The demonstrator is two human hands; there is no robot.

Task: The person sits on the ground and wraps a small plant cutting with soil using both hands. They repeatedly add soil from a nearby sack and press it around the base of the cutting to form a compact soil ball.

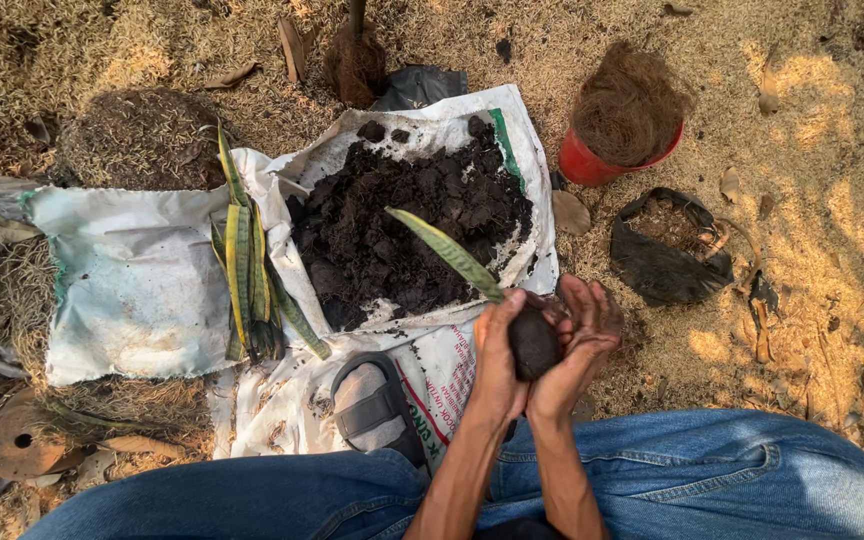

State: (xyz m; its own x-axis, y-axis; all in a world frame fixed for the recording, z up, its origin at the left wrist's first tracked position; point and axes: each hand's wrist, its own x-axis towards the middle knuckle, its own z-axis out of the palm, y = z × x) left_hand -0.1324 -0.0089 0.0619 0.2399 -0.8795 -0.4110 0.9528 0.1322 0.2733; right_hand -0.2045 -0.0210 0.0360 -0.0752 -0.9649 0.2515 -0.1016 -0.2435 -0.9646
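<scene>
My left hand (499,358) and my right hand (584,335) are cupped together around a dark soil ball (533,342). A long green striped leaf (444,251) rises out of the ball and slants up to the left over a heap of dark soil (407,220). The heap lies on a spread white sack (522,140). Both hands press the ball from its two sides, just right of the sack's near corner. A bundle of similar green and yellow leaves (248,265) lies on the sack to the left.
A red pot (592,165) filled with brown fibre stands at the back right. A torn black plastic bag (662,265) lies beside it. My sandalled foot (377,405) rests on the sack. Dry straw covers the ground, and a mound of husk (137,135) sits at far left.
</scene>
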